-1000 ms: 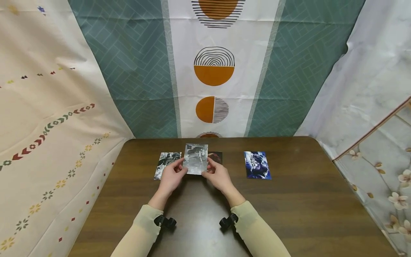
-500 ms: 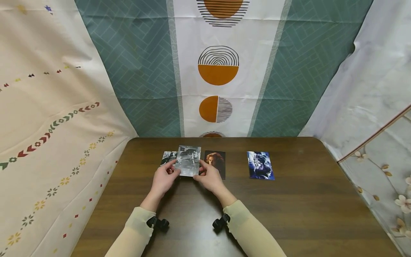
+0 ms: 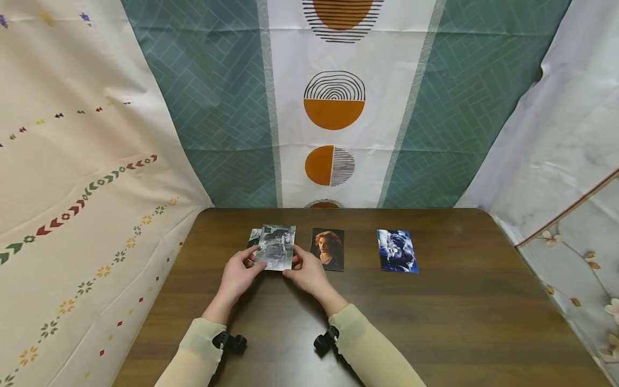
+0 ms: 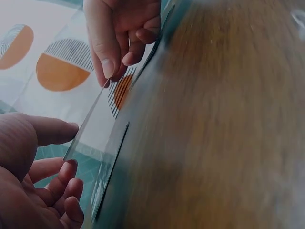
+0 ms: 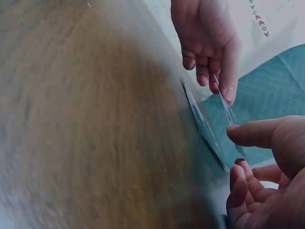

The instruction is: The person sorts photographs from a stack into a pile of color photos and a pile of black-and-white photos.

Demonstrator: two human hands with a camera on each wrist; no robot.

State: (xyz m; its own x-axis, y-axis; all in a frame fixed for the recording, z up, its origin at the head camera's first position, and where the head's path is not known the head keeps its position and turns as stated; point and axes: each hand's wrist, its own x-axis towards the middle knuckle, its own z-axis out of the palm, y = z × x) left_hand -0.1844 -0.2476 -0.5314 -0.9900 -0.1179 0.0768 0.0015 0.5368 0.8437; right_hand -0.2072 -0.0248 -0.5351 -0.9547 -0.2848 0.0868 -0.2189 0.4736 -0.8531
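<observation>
Hands meet over the near-left part of the dark wooden table [image 3: 435, 322], sharing one black-and-white photo [image 3: 276, 247]. The left hand [image 3: 237, 275] pinches the photo's left edge between thumb and curled fingers, and the right hand [image 3: 306, 273] pinches its right edge the same way. The print is lifted clear of the tabletop and tilted, its picture side facing up toward the head camera. In the left wrist view the photo [image 4: 90, 121] appears edge-on as a thin sheet, raised above a flat print that lies on the wood below it. That lower print, another black-and-white photo [image 3: 253, 237], peeks out behind the held one's left side in the head view. Just to the right lies a portrait photo of a red-haired woman [image 3: 328, 249], flat on the table, and farther right, well apart, lies a blue-toned photo [image 3: 397, 251]. Patterned cloth backdrops [image 3: 333, 107] hang behind and beside the table.
</observation>
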